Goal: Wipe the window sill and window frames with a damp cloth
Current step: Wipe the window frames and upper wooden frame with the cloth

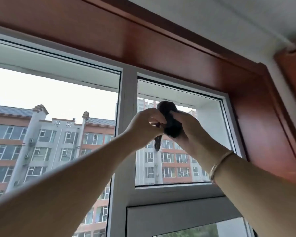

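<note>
Cloth: I see the dark cloth [169, 122] bunched mid-air before the upper right pane, off the white window frame [126, 106].
Grip: left hand [143, 125] pinches one end; right hand [186, 129] wraps the wad.
Progress: regathering, I'd judge; wiped parts unclear, sill out of view.
Writing: none readable.

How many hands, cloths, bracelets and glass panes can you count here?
Hands: 2, left hand and right hand
Dark cloth: 1
Bracelet: 1
Glass panes: 3, large pane, upper right pane, lower pane
Total: 7
</note>
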`<action>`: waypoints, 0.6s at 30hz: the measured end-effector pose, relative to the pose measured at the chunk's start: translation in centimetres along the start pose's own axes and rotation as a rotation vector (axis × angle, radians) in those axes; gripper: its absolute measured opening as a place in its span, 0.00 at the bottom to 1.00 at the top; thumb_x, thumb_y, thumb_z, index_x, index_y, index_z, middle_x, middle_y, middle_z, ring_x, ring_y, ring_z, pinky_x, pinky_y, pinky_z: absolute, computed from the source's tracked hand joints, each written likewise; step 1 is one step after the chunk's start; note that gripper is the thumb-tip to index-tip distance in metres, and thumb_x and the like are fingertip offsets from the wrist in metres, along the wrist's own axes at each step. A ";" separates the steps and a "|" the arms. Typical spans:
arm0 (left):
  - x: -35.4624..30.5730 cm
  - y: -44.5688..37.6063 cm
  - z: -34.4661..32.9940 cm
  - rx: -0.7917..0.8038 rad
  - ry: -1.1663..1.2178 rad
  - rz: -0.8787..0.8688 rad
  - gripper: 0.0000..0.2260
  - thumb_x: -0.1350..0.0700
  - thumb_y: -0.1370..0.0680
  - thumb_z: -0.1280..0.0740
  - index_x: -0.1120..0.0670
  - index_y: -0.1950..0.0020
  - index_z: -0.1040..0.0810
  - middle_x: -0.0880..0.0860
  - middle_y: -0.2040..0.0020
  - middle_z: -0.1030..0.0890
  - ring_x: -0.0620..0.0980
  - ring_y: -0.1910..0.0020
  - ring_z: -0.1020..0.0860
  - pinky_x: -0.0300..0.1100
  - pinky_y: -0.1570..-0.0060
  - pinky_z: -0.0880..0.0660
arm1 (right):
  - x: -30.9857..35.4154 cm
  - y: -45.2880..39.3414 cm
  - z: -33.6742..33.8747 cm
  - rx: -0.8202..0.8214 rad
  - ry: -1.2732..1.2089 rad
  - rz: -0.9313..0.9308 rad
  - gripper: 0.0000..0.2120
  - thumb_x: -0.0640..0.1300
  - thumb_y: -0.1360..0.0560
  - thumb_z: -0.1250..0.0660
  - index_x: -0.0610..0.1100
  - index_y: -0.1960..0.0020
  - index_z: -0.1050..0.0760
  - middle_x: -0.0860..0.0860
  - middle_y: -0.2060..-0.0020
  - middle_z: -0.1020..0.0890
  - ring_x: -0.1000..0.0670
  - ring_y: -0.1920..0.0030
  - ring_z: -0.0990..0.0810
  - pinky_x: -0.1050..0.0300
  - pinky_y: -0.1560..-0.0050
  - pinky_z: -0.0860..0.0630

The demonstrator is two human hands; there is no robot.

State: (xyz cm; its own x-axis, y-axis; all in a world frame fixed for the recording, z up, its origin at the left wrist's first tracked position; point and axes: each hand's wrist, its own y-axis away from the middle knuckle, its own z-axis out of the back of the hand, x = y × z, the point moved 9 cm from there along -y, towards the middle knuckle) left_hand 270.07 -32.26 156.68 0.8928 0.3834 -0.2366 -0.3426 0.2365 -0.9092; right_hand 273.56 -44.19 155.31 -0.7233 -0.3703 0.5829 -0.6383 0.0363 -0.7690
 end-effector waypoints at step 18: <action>2.6 -11.7 -12.6 -0.130 -0.234 -0.075 0.13 0.68 0.25 0.36 0.54 0.44 0.23 0.48 0.39 0.24 0.38 0.60 0.27 0.20 0.70 0.33 | 6.1 -11.0 18.9 -0.268 0.592 0.484 0.16 0.32 0.29 0.35 0.46 0.44 0.26 0.47 0.52 0.22 0.47 0.57 0.22 0.62 0.69 0.23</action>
State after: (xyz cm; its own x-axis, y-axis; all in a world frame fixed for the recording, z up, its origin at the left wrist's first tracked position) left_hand 280.10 -45.26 162.38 0.8173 0.5683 -0.0950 -0.2241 0.1616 -0.9611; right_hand 281.17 -64.37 162.39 -0.9070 0.2934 0.3021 -0.2064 0.3155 -0.9262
